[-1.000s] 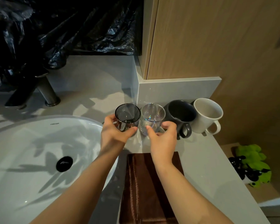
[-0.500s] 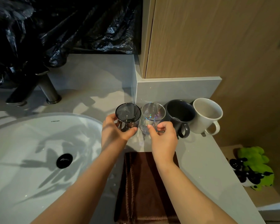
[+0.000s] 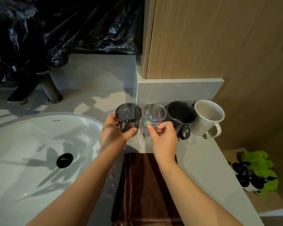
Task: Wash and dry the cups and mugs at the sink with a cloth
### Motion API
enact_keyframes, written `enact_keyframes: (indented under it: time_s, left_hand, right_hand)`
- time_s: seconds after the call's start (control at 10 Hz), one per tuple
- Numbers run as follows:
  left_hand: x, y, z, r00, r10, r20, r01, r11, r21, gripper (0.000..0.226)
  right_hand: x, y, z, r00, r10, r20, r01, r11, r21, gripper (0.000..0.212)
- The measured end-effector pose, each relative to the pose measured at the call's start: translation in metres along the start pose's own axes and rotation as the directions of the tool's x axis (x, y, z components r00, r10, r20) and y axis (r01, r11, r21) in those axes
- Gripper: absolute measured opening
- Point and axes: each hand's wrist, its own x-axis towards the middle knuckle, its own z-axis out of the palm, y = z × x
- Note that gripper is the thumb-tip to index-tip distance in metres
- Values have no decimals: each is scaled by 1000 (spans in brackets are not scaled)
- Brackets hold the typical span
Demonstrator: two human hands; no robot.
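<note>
Here, smoky glass (image 3: 128,115), iridescent glass (image 3: 153,119), upright

Glossy smoked glass (image 3: 128,117); iridescent glass (image 3: 153,118); brown terry cloth (image 3: 142,190).

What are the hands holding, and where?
Left hand grips the dark smoky glass tumbler round its lower wall; right hand pinches the clear iridescent glass tumbler near its base.

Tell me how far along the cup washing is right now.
Nothing looks finished yet. In hand: the left hand grips the smoky glass and the right hand holds the iridescent glass, beside the sink. Left: the dark mug and white mug sit untouched, the brown cloth lies folded, and no water runs from the tap.
</note>
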Motion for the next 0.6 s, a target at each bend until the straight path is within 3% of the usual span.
enact_keyframes:
  time_s: [0.3,0.4,0.5,0.6]
  left_hand:
    - [0,3,-1,1000,13,27,-14,999,35,69]
    - [-3,6,-5,998,10,66,-17,995,102,81]
    - [-15,6,-14,1000,23,15,-24,996,83,84]
    - [-35,12,-19,987,132,-93,-128,991,49,42]
  right_hand:
    - [-1,-3,-5,999,18,35,-18,1000,5,21]
    - [-1,-4,-8,997,40,62,-41,999,8,17]
    - [-3,-3,-15,993,45,109,-46,999,13,16]
    - [-9,-6,-24,985,8,171,-5,1000,-17,16]
